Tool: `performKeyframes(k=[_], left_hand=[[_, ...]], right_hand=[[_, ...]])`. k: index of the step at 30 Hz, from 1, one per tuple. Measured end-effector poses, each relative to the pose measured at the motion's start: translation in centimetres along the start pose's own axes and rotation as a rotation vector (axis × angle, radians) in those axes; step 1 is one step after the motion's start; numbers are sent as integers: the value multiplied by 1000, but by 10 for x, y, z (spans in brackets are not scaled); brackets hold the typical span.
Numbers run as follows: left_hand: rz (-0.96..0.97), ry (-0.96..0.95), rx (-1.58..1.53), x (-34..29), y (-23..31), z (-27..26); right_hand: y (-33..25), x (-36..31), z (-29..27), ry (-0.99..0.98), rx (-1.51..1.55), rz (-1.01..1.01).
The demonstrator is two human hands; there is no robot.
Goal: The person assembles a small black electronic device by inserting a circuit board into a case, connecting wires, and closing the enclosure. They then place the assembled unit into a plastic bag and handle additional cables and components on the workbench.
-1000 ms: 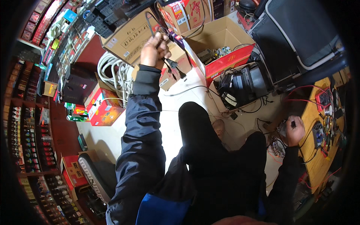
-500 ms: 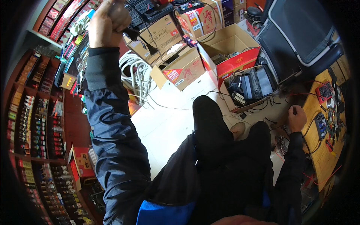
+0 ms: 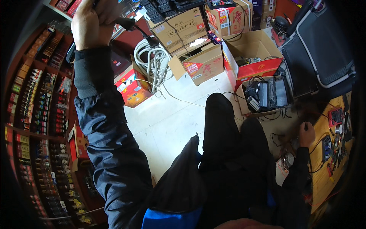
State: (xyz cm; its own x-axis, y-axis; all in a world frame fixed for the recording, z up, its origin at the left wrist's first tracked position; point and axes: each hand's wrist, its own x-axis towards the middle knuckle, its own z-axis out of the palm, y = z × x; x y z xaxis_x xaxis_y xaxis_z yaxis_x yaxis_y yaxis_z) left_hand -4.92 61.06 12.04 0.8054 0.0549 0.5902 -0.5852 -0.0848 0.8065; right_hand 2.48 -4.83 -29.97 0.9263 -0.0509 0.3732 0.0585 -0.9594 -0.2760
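1. an open cardboard box (image 3: 254,57) with a red front panel stands on the pale floor (image 3: 171,118) and holds a small heap of loose parts – too small to tell apart.
2. just below it, a lower open box (image 3: 263,97) holds black electronic units with cables spilling over its edge.
3. a brown box (image 3: 201,65) with a red and white label on its side has its flaps open; what is inside cannot be told.
4. a closed brown carton (image 3: 179,27) with dark print sits behind it, and a taped carton (image 3: 225,17) with red print stands beside that.
5. a small red and orange box (image 3: 131,87) lies near the left sleeve, next to a coil of white cable (image 3: 154,63).
6. the left hand (image 3: 93,21) is raised near the top edge, fingers curled tight around a black plug – its black cord (image 3: 143,32) runs down toward the coil.
7. the right hand (image 3: 307,133) rests at the edge of the wooden counter (image 3: 320,179), fingers curled among thin red and black wires (image 3: 286,160); whether it grips one cannot be told.
8. dark shelves (image 3: 34,114) on the left carry rows of small colourful packages.
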Motion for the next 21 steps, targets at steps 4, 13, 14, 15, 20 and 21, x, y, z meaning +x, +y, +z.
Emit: performKeyframes(k=[4, 13, 14, 15, 20, 21], left_hand=[[-14, 71, -85, -21, 12, -3], [142, -70, -67, -33, 110, -4], [120, -78, -68, -30, 124, 3], [98, -86, -69, -26, 135, 12], [372, 585, 301, -29, 132, 62], [444, 688, 375, -34, 130, 65]], right_hand=[[1, 4, 3, -4, 101, 75], [-242, 70, 17, -362, 1124, -287], [-289, 76, 18, -429, 1193, -388], [-330, 82, 16, -579, 1302, -497], [-544, 74, 40, -618, 1247, -913], [-573, 66, 45, -770, 1184, -944]])
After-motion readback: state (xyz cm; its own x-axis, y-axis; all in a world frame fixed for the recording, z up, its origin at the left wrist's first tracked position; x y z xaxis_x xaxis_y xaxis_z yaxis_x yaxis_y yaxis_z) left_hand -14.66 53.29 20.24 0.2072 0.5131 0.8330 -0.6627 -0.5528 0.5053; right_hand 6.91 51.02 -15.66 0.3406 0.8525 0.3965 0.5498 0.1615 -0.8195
